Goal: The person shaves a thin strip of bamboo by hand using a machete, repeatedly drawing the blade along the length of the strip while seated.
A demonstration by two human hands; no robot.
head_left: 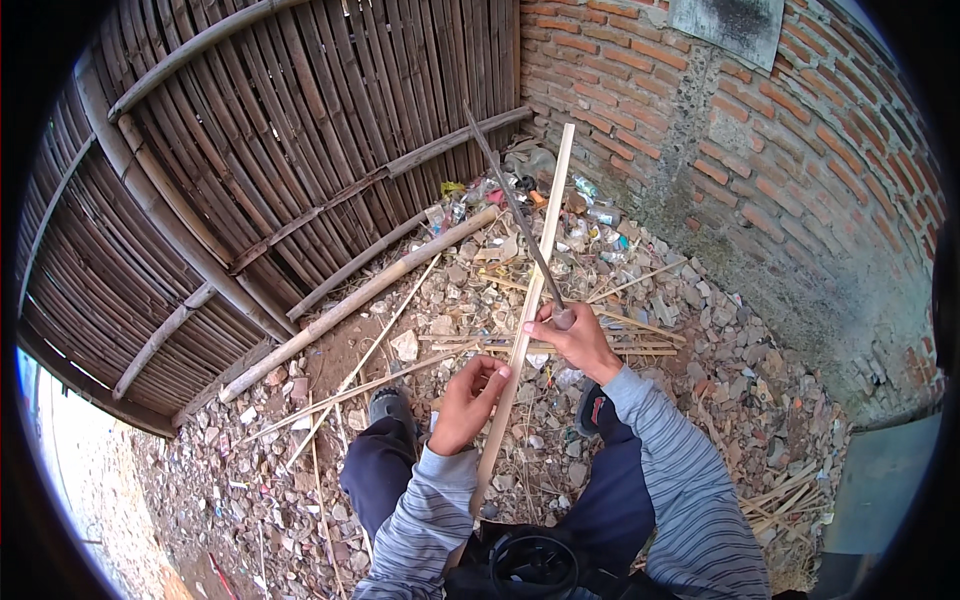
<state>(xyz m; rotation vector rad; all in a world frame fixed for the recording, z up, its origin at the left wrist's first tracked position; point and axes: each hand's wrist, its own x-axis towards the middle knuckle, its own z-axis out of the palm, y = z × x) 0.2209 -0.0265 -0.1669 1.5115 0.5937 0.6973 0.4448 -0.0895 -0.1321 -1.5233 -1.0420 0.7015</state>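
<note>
A long pale bamboo strip (541,262) runs from near my lap up and away, tilted slightly right at its far end. My left hand (469,400) is closed on the strip's near part, thumb and fingers pinching its edge. Farther up the strip, my right hand (578,340) grips the rounded handle of a long, narrow dark-bladed knife (517,218). Its blade points away and to the left, crossing the strip. The right thumb lies against or very near the strip; exact contact is hard to tell.
Several loose bamboo strips (345,399) lie on the rubble ground between and beyond my feet. A bamboo pole (365,300) rests along the slatted bamboo wall (290,130) at left. A brick wall (780,170) bounds the right. Litter (600,213) gathers in the corner; split pieces (785,500) lie at lower right.
</note>
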